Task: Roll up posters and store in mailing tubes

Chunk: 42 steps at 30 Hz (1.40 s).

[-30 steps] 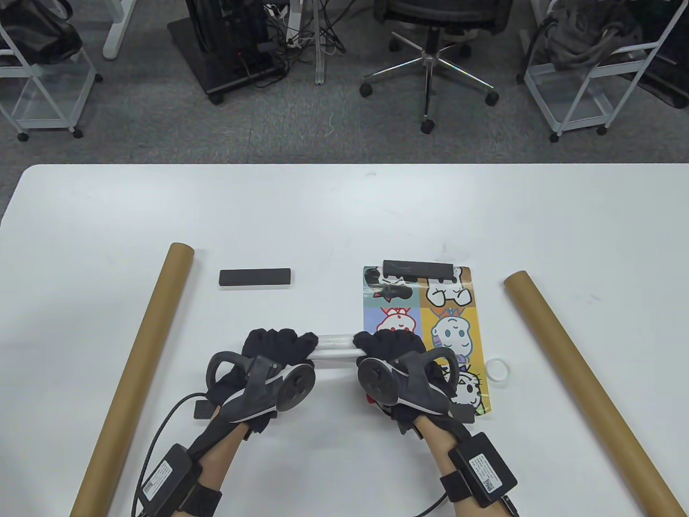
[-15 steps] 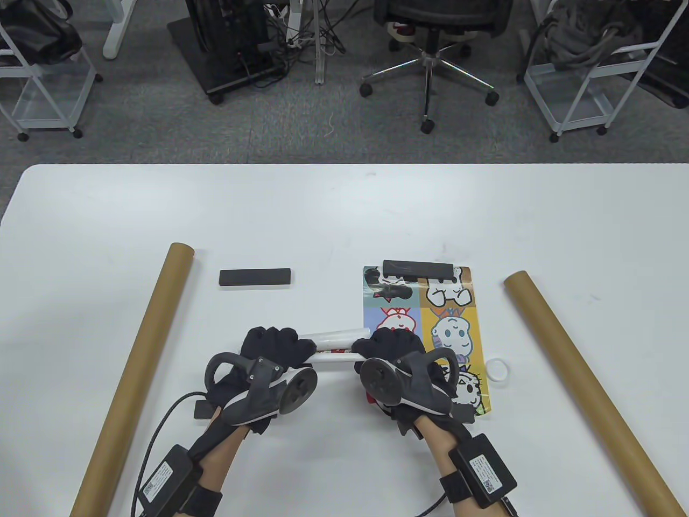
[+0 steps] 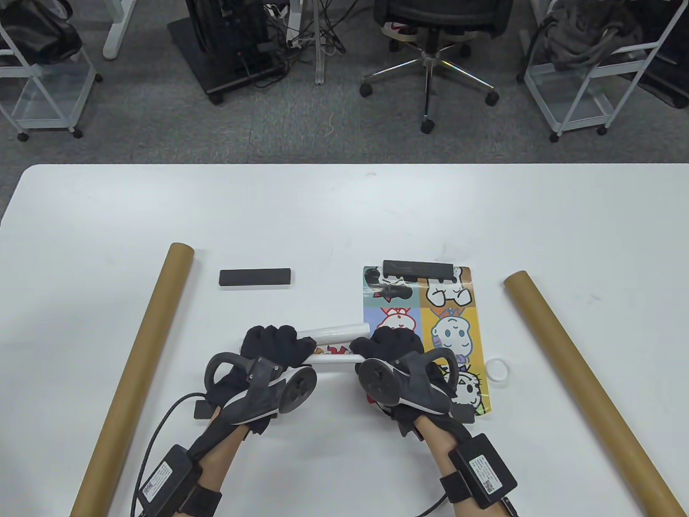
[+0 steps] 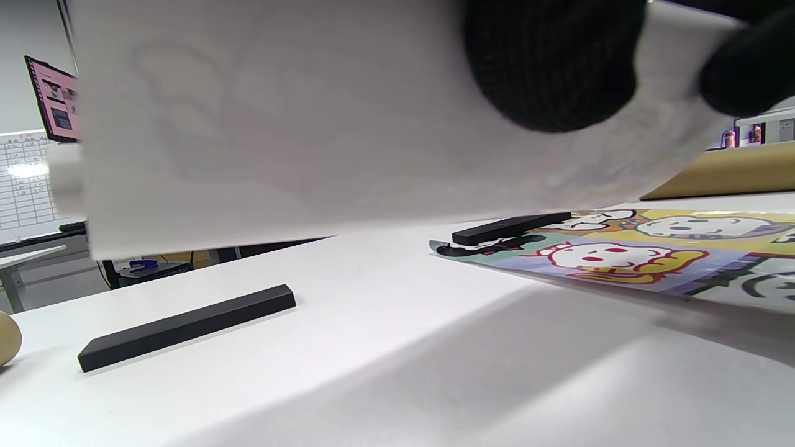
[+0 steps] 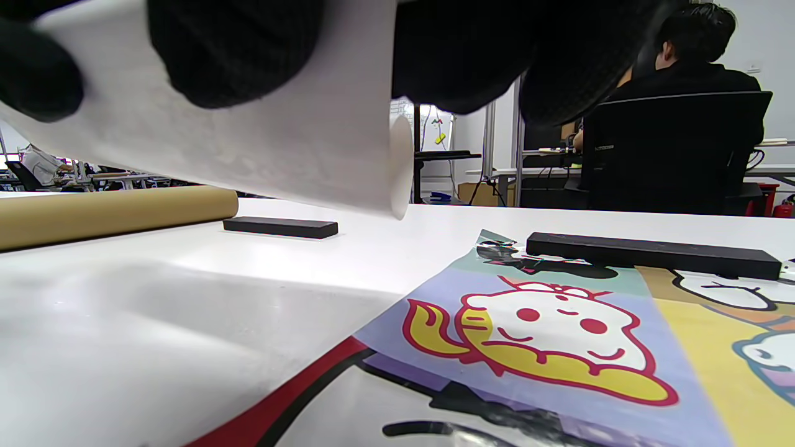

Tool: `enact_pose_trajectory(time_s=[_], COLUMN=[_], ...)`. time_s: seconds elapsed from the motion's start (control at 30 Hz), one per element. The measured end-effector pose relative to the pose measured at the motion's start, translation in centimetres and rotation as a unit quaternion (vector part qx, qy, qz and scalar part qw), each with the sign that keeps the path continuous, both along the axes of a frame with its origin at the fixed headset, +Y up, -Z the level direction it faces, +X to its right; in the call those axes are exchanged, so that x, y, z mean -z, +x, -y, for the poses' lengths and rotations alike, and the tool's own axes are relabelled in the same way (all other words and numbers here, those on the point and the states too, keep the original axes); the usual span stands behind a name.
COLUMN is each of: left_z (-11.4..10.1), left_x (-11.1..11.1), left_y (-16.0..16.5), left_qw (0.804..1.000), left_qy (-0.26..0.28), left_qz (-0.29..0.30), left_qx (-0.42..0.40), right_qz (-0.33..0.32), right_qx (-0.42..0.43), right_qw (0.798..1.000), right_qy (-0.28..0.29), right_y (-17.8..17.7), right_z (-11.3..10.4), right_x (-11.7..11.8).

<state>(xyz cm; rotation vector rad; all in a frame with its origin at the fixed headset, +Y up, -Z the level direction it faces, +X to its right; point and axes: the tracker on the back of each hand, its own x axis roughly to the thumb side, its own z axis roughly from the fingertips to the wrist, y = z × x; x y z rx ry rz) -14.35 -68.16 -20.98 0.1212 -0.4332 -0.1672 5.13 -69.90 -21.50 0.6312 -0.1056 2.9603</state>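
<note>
A rolled white poster (image 3: 339,332) is held between both hands just above the table. My left hand (image 3: 274,344) grips its left end and my right hand (image 3: 390,344) grips its right part. The roll fills the top of the left wrist view (image 4: 310,124) and the right wrist view (image 5: 298,143), with gloved fingers (image 4: 553,62) pressed on it. A flat cartoon poster (image 3: 430,323) lies under my right hand, weighted at its far edge by a black bar (image 3: 419,267). Two brown mailing tubes lie at the left (image 3: 140,366) and right (image 3: 581,377).
A second black bar (image 3: 255,277) lies on the table between the left tube and the flat poster. A small white ring (image 3: 497,370) sits right of the flat poster. An office chair (image 3: 430,32) and wire carts stand beyond the table's far edge.
The roll has loosened: its outer layer has lifted away and tilted up at the right, and a strip of printed colour shows between the layers. Both hands have stayed in place.
</note>
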Motion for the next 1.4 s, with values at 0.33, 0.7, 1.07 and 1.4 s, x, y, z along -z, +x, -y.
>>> enact_pose_trajectory(time_s=[0.33,0.7,1.07,1.4], left_z=[-0.11,0.18,0.22,0.09], left_x=[0.15,0.25,0.04,0.07], left_y=[-0.42,-0.38,-0.11,-0.28], left_qw=[1.0,1.0,1.0,1.0], left_qy=[-0.002,-0.009,0.017,0.014], left_qz=[0.002,-0.001,0.0,0.006], left_qx=[-0.03,-0.02,0.0,-0.01], right_qz=[0.011,0.005,0.005,0.0], right_qx=[0.016,-0.008,0.0,0.002], right_qw=[1.0,1.0,1.0,1.0], right_qy=[0.008,-0.009,0.001,-0.007], right_y=[0.6,0.03,0.12,0.13], right_z=[0.0,0.03,-0.01,0.02], right_x=[0.28,0.22,0.03,0.1])
